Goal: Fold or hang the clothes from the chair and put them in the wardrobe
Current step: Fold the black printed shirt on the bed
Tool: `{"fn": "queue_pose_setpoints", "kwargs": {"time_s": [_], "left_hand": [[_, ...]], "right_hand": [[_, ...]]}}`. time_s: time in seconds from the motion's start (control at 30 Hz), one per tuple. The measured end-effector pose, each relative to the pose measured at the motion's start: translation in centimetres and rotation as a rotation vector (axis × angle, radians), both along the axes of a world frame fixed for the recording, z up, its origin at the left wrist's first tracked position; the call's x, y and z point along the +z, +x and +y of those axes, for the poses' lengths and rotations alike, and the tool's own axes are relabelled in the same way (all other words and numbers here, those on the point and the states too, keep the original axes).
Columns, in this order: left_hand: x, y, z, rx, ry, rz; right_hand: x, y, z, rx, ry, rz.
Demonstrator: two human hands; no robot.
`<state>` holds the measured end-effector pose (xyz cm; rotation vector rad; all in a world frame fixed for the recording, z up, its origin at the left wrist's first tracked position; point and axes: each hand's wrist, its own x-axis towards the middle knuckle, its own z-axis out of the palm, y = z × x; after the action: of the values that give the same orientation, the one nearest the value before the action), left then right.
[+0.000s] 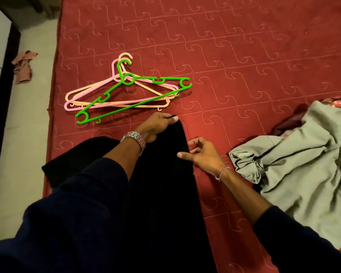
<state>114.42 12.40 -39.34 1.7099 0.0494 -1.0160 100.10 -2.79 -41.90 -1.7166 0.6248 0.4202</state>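
Left hand [156, 125] pinching far corner of black garment [165, 194], right hand [201, 154] loosely curled beside it, empty; soft, limp, light, best held by corners.

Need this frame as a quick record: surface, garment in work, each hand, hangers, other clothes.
surface: red quilted bed cover
garment in work: black garment, laid flat
left hand: pinches the garment's far corner
right hand: at the garment's right edge, fingers loosely curled, grip unclear
hangers: green, pink, peach, stacked beyond the garment
other clothes: grey-green pile at right; pink cloth on floor
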Motion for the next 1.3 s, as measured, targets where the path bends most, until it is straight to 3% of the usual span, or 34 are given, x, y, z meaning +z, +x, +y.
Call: {"fn": "queue_pose_setpoints", "kwargs": {"time_s": [0.1,0.2,0.3,0.37,0.47,0.57,0.63,0.73,0.8,0.9,1.03,1.3], "left_hand": [[-1.1,-0.6,0.5,-0.031,0.041,-0.229],[-2.1,-0.5,0.2,-0.104,0.186,-0.542],[-2.3,-0.5,-0.1,-0.04,0.336,-0.722],[-1.9,-0.6,0.4,-0.022,0.388,-0.764],[-1.2,-1.3,2.1,0.028,0.417,-0.811],[-0.7,-2.5,4.5,0.046,0.493,-0.82],[-0.3,-3.3,6.3,-0.062,0.565,-0.808],[-0.1,-4.2,8.1,-0.307,0.604,-0.786],[-0.1,-4.5,8.5,-0.349,0.575,-0.8],[-0.2,-4.4,8.6,-0.222,0.492,-0.772],[0.5,-4.1,8.5,-0.089,0.42,-0.733],[0.0,-3.8,8.2,0.008,0.513,-0.725]], "right_hand": [[0.2,-0.5,-0.4,0.031,-0.057,0.023],[0.7,-1.5,0.9,0.027,-0.373,-0.018],[0.4,-3.2,3.3,0.116,-0.876,-0.283],[-0.1,-3.8,5.0,0.221,-0.943,-0.483],[-1.2,-4.4,7.2,0.352,-0.785,-0.509],[-0.4,-4.2,8.6,0.248,-0.751,-0.491],[0.6,-3.9,9.5,0.312,-0.759,-0.482],[1.2,-3.9,10.8,0.597,-0.814,-0.434],[0.9,-4.2,11.6,0.64,-0.812,-0.428],[1.0,-4.2,12.4,0.429,-0.681,-0.484],[2.7,-3.9,12.9,0.184,-0.26,-0.435],[3.1,-3.4,10.4,-0.318,0.262,-0.208]]}}
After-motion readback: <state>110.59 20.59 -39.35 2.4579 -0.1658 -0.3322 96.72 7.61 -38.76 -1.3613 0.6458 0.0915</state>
